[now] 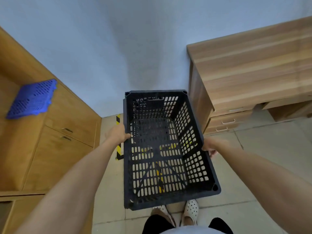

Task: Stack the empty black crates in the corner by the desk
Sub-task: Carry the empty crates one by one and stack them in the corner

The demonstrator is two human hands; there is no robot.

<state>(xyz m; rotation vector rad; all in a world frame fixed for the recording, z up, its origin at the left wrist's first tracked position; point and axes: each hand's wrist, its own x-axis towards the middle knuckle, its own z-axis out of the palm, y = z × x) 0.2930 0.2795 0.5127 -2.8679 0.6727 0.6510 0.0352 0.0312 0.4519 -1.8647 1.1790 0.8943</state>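
A pale blue-white wall (pixel 118 39) fills the upper part of the view, meeting a beige tiled floor (pixel 253 166) below. To the right stands a light wood-grain table (pixel 253 68) with drawers whose metal handles show lower down. On the left runs a yellowish wooden cabinet (pixel 55 132) with doors, and a blue perforated plastic panel (pixel 33 98) lies on its top.

Between cabinet and table, a black perforated plastic crate (pixel 165 149) is held in the air over the floor — its open top faces the camera, it is empty, and floor tiles show through its slotted bottom. Its far end points toward the wall, just beside the table's side panel. A second black rim seems to show at that far end, though whether another crate sits there cannot be told.

The left hand (pixel 118 134) has its grip clenched on the crate's left rim, thumb over the edge. The right hand (pixel 211 146) grasps the right rim, fingers curled under it.

A strip of yellow-and-black hazard tape (pixel 118 120) runs along the floor left of the crate — more shows through the slots. Two feet in white dotted shoes (pixel 191 211) stand below the crate's near end.
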